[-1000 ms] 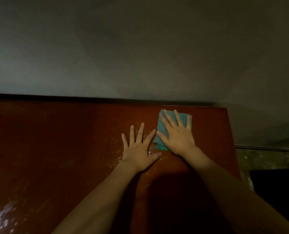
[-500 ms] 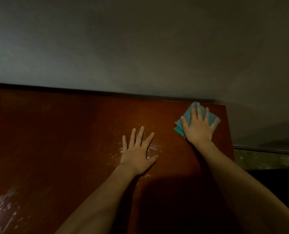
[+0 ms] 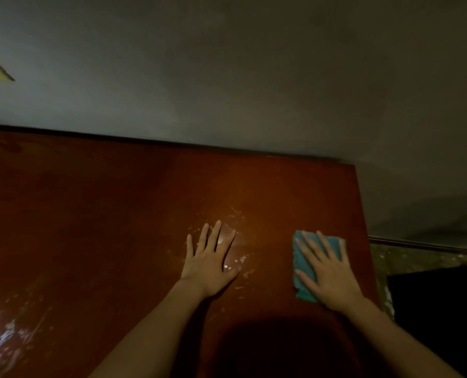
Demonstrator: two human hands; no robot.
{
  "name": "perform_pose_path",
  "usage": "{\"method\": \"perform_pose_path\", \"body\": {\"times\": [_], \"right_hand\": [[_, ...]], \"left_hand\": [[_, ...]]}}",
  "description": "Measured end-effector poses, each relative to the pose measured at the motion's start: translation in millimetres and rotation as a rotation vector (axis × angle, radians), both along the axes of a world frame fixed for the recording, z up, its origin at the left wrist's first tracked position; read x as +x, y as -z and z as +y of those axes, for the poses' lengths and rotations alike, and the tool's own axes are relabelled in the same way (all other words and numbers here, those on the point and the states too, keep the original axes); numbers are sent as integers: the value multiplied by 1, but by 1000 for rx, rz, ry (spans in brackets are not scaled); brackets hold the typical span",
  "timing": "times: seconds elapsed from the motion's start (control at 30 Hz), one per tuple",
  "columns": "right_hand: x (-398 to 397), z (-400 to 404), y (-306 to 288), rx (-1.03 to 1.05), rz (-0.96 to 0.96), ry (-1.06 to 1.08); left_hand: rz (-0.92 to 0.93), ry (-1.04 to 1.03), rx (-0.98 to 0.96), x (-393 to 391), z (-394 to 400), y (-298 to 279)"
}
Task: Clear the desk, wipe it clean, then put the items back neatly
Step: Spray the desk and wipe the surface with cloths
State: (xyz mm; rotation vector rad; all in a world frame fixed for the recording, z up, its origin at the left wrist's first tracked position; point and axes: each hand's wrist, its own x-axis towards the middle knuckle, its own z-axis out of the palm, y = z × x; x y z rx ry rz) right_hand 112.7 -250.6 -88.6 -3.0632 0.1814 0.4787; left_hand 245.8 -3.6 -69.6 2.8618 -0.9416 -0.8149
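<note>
Nearest the camera, two bare forearms extend over a dark shadow on the red-brown counter (image 3: 96, 219). Wet glare shows at the near left corner of the surface.

Left hand (image 3: 212, 261): laid flat on the counter, fingers straight and slightly spread, holding nothing. It appears to serve as a brace. Pale flecks and smears (image 3: 236, 261) lie on the surface around and just beyond its fingers.

Right hand (image 3: 326, 271): laid flat, fingers straight and spread, pressing down on a folded teal cloth (image 3: 299, 261). The fingers do not curl around the cloth. The cloth lies on the counter near its right edge, beside the left hand but apart from it, and shows at the hand's left side and past the fingertips.

Beyond the hands, the surface carries no items as far as its far edge, which meets a plain grey wall (image 3: 254, 77). A speckled floor (image 3: 418, 264) shows past the right edge.

Step in hand, judged: wiping. Clearing appears complete within this view.

Next move, judged: slide the cloth left across the flecked patch under steady flat pressure, and lift or shift the left hand so the area beneath it is covered. The near left glare may also need a pass.
</note>
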Motion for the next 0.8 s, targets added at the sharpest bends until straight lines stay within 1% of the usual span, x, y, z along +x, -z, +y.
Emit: {"method": "perform_pose_path", "body": {"times": [0.07, 0.13, 0.17, 0.2, 0.27, 0.4, 0.47, 0.53, 0.6, 0.67, 0.73, 0.8], "right_hand": [[11, -6, -2, 19, -55, 172], [34, 7, -2, 68, -50, 404], [47, 18, -2, 61, -55, 487], [59, 30, -3, 49, -55, 520], [74, 55, -1, 43, -58, 467], [55, 111, 6, -1, -71, 203], [27, 132, 10, -18, -111, 91], [-11, 143, 11, 11, -78, 5], [-53, 137, 10, 24, -18, -89], [-92, 117, 8, 20, -21, -163], [-113, 94, 5, 7, -18, -113], [-110, 82, 3, 5, -40, 81]], "left_hand": [[-5, -8, -6, -9, 11, 2], [-12, -9, 2, -18, 25, 4], [-18, -10, 1, -23, 32, 6], [-25, -15, -5, -27, 37, 7], [-43, -18, -25, -31, 45, 9], [-32, -45, -30, -41, 53, 10], [-33, -68, -35, -49, 59, 12], [-45, -71, -31, -58, 68, 13], [-36, -74, -22, -68, 79, 12], [-29, -70, -17, -76, 90, 10], [-22, -74, -19, -83, 99, 10], [-27, -87, -16, -91, 107, 10]]}}
